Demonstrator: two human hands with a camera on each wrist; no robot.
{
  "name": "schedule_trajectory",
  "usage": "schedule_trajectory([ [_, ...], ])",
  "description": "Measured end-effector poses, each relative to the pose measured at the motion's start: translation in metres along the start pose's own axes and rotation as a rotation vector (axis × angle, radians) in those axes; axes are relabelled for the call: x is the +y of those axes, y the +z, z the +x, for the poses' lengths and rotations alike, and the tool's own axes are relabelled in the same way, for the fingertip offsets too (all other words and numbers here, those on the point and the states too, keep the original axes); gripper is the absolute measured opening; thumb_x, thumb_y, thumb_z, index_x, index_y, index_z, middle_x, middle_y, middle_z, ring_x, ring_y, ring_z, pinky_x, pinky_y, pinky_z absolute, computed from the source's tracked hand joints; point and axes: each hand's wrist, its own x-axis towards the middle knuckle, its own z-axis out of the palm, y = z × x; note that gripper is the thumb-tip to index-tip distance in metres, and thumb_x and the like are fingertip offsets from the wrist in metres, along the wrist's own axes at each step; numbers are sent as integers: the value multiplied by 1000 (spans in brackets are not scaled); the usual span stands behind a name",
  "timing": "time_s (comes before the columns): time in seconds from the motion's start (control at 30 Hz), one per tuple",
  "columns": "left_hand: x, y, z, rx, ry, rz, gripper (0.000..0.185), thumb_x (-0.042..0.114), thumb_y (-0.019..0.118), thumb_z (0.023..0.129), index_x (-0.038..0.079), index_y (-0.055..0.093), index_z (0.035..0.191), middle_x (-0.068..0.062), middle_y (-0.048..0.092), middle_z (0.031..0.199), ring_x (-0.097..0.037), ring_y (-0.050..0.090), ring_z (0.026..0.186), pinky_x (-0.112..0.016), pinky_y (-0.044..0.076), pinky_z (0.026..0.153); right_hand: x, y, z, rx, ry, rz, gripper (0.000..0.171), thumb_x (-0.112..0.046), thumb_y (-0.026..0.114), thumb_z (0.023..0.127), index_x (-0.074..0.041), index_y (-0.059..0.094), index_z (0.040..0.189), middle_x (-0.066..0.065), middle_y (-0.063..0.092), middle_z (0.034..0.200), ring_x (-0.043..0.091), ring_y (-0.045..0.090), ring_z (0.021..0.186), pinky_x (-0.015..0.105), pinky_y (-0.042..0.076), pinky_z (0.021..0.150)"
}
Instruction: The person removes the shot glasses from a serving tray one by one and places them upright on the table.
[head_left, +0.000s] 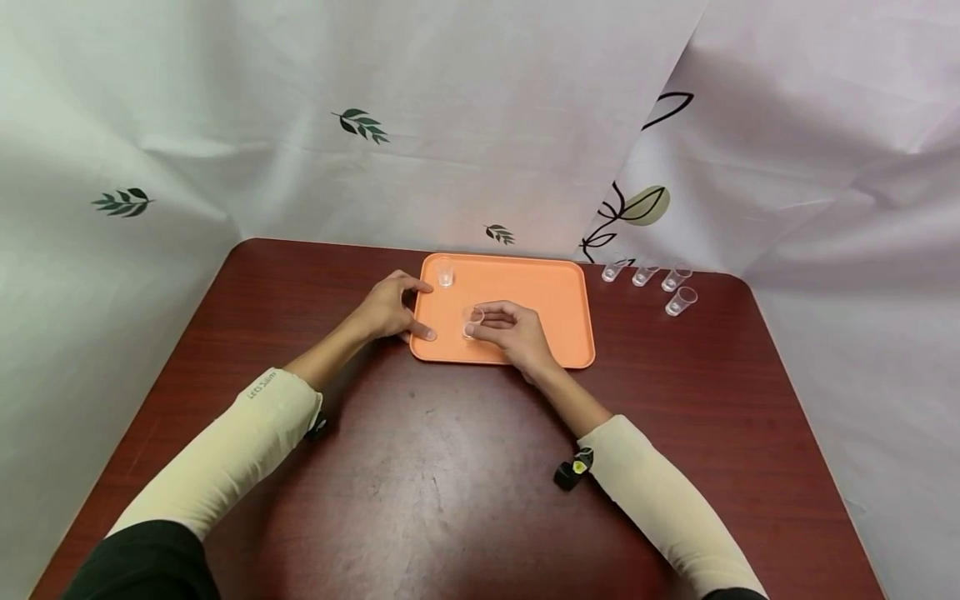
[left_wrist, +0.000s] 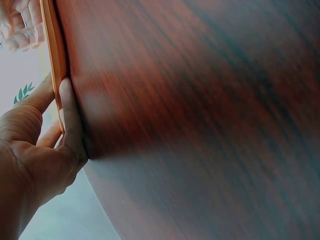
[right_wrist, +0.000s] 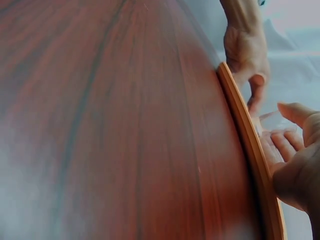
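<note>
On the dark red desk (head_left: 450, 467), going from left to right, the left hand (head_left: 390, 308) comes first: it grips the left rim of the orange tray (head_left: 555, 300), thumb on the near corner and fingers laid over the edge, as the left wrist view shows from the side. The tray's long axis runs left to right across the desk, with its near edge toward the person.

Just right of that hand, in the tray's far left corner, one small clear cup (head_left: 446, 272) stands upright. A little nearer and to the right, the right hand (head_left: 510, 329) rests on the tray floor and pinches a second clear cup (head_left: 472, 322) between thumb and fingertips; this cup lies at the hand's left side, at its fingertips, between the two hands. Whether it is already down on the tray or just above it cannot be told.

Farther right, off the tray and near the desk's far edge, four more clear cups (head_left: 678, 298) stand in a loose group, well apart from both hands and closer to the right one. All the cups look empty.
</note>
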Motion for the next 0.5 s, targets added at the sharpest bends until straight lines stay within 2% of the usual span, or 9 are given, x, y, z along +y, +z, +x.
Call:
schedule_trajectory([
  [0.13, 1, -1, -2, -7, -6, -15, 87, 7, 107, 76, 7, 67, 153, -17, 50, 153, -28, 70, 79, -36, 72, 62, -1, -14, -3, 31, -2, 19, 41, -7, 92, 93, 0, 80, 132, 13, 84, 122, 7, 81, 103, 18, 68, 87],
  [0.37, -1, -1, -2, -10, -6, -28, 87, 7, 106, 76, 7, 67, 154, -17, 50, 155, -27, 71, 81, -36, 73, 63, -4, -39, -5, 114, -1, 95, 42, 0, 90, 93, 6, 78, 132, -5, 84, 107, 6, 81, 100, 20, 70, 90],
  [0.5, -2, 0, -2, -10, -2, -51, 88, 7, 106, 77, 6, 66, 156, -17, 50, 155, -24, 71, 75, -37, 73, 64, -7, -54, -5, 162, 1, 139, 43, 1, 90, 93, 9, 77, 133, -11, 84, 103, 5, 80, 100, 20, 70, 89],
])
